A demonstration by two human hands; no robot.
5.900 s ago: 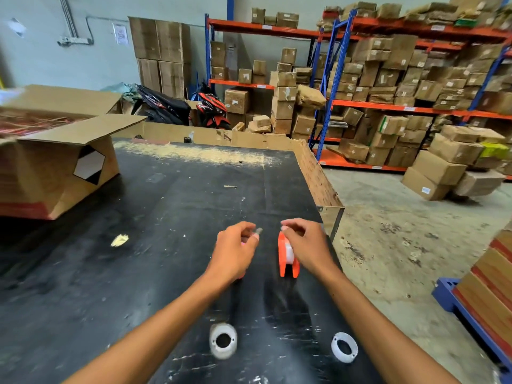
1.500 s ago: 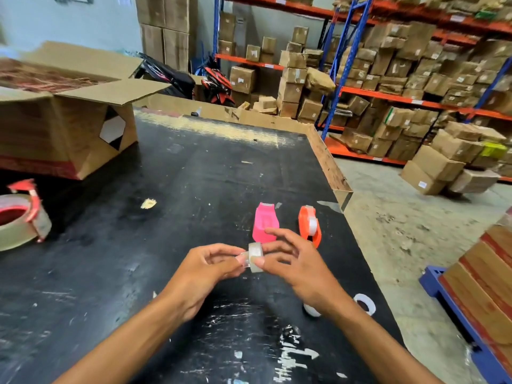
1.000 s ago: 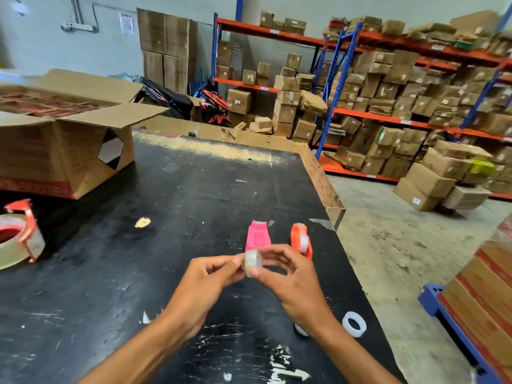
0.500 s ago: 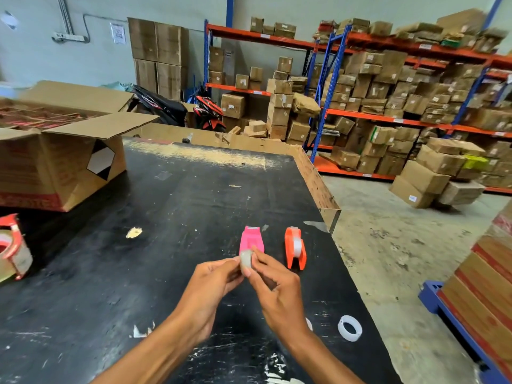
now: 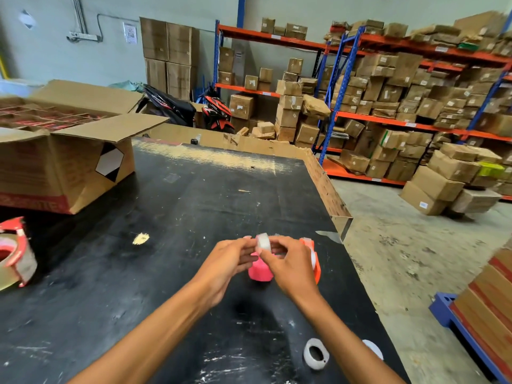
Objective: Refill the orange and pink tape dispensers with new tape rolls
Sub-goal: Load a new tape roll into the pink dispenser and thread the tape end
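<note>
A small clear tape roll (image 5: 262,241) is pinched between the fingertips of my left hand (image 5: 226,266) and my right hand (image 5: 289,266), held just above the black table (image 5: 166,245). Directly below and behind my fingers lies the pink dispenser (image 5: 259,271), partly hidden. The orange dispenser (image 5: 314,259) stands to its right with a tape roll inside, mostly covered by my right hand. Near my right forearm lie two white rings, one ring (image 5: 315,353) in full view and another ring (image 5: 374,349) partly hidden by the arm.
An open cardboard box (image 5: 63,162) sits at the table's left. A large packing-tape dispenser (image 5: 15,256) rests at the left edge. The table's right edge (image 5: 329,189) drops to a concrete floor. Shelves with boxes fill the background; a blue pallet (image 5: 454,314) is at right.
Both hands have carried the small tape roll forward, from nearer me to right over the pink dispenser. The view has tilted, so the dispensers sit lower in frame.
</note>
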